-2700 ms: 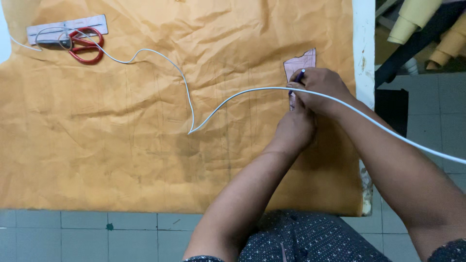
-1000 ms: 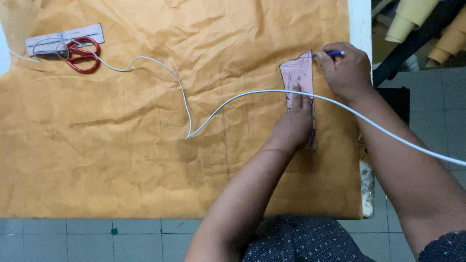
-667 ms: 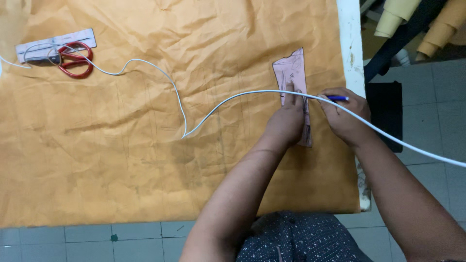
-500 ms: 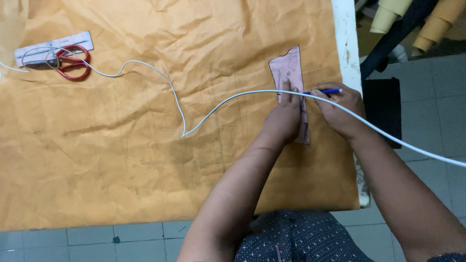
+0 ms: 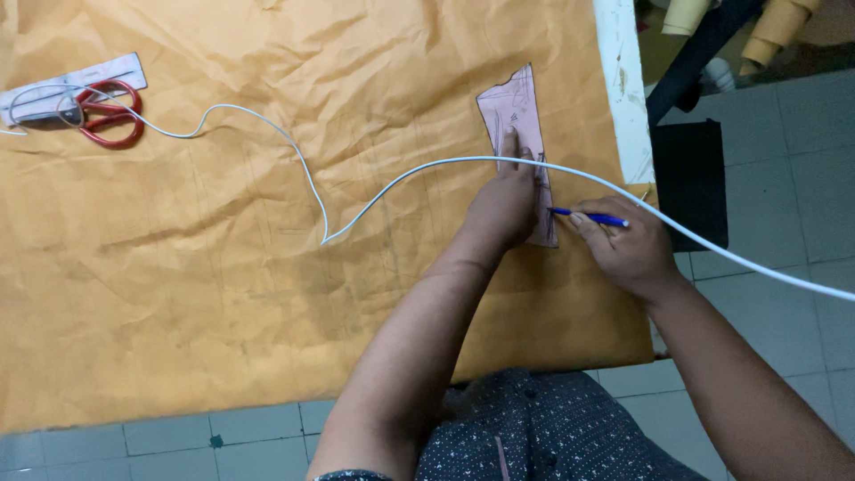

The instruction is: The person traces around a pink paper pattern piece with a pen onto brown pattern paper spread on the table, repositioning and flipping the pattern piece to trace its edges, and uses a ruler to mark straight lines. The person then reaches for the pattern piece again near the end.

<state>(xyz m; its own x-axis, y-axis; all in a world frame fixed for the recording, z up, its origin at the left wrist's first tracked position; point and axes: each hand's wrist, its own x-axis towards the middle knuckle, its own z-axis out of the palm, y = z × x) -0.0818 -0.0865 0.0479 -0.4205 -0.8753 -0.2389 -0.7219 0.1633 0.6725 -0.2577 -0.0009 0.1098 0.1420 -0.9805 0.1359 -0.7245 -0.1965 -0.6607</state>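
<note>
Tan, crumpled kraft paper [image 5: 223, 267] covers almost the whole table, reaching to a white table edge [image 5: 619, 98] on the right, with grey floor tiles beyond. Across the paper runs a white cable [image 5: 307, 174], looping from the far left corner, kinking near the middle and then arching over both hands toward the right. Near the paper's right side lies a narrow pink pattern piece [image 5: 519, 116], its long axis running away from the person and slightly tilted, wider at the far end. The left hand [image 5: 506, 200] lies flat on the near half of this piece, fingers spread and pressing down rather than gripping, one fingertip reaching up its middle. The right hand [image 5: 628, 249] sits just to the right of the piece's near end, fingers pinched around a blue pen [image 5: 588, 216] that lies almost crosswise to the piece, its tip touching or just at the piece's right edge. So the piece lies under the left fingers and just left of the right ones; the left hand is the nearer. At the far left corner, red-handled scissors [image 5: 111, 120] rest against a flat white strip [image 5: 76, 85], well apart from both hands.
</note>
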